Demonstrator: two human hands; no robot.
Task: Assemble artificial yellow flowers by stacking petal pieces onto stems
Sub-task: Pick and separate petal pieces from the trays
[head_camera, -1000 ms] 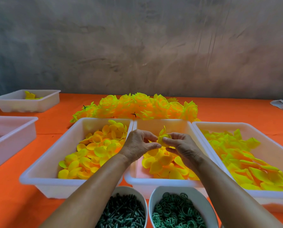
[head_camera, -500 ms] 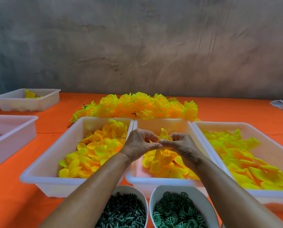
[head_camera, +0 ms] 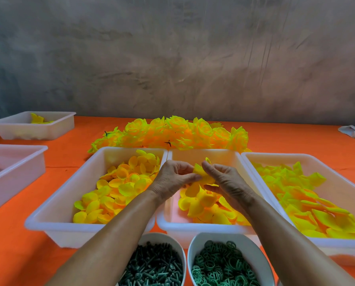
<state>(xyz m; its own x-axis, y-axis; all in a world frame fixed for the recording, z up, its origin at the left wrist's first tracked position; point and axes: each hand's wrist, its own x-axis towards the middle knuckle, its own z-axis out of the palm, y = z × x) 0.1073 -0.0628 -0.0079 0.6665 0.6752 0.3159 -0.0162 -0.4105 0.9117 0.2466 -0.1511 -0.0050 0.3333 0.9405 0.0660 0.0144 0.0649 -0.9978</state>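
Observation:
My left hand (head_camera: 173, 178) and my right hand (head_camera: 226, 180) meet over the middle white tray (head_camera: 205, 227), both pinching a small yellow petal piece (head_camera: 200, 172) between them. Any stem in it is hidden by my fingers. The middle tray holds loose yellow petals (head_camera: 203, 205). A left tray (head_camera: 54, 215) is full of rounder yellow-orange petals. Larger yellow-green petals fill the right tray (head_camera: 325, 159). A bowl of dark green stems (head_camera: 153, 267) and a bowl of green rings (head_camera: 220, 267) sit at the near edge.
Finished yellow flowers (head_camera: 172, 133) lie in a row behind the trays on the orange table (head_camera: 11, 254). Two more white trays stand at the left, the far one (head_camera: 34, 129) with a few yellow pieces in it. A white cloth (head_camera: 354, 132) lies at the far right.
Both hands stayed over the middle tray, working the petal piece between their fingertips; they have drawn closer together and the piece now sits lower between them.

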